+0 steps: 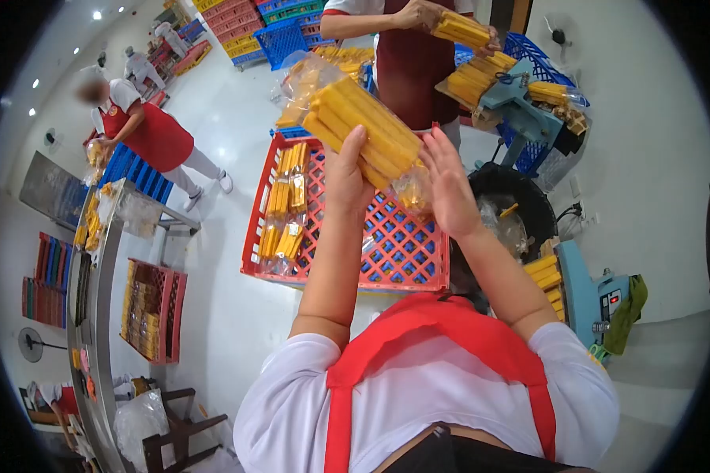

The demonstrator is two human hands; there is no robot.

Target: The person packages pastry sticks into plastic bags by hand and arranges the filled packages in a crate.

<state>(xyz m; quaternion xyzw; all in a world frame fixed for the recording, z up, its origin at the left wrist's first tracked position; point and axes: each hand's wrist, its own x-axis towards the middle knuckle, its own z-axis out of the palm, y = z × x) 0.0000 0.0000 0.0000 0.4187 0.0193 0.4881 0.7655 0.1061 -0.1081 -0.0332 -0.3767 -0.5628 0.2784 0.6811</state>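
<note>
My left hand (347, 173) grips a clear plastic bag of yellow sticks (367, 126), its thumb on top of the bag. At the bag's lower right end, my right hand (450, 183) rests against the plastic with its fingers stretched out. The bag is tilted, its loose upper end at the upper left. Below it is a red crate (402, 277) with a lattice bottom. Packed bags of yellow sticks (278, 206) lie in rows along the crate's left side. My forearms hide part of the crate.
A co-worker (418, 71) across the crate holds yellow sticks beside a blue-grey machine (521, 102). Another machine (582, 292) and a black bin (521, 193) are at right. At left are a metal table (106, 268), a person in red (154, 134) and a crate (173, 315).
</note>
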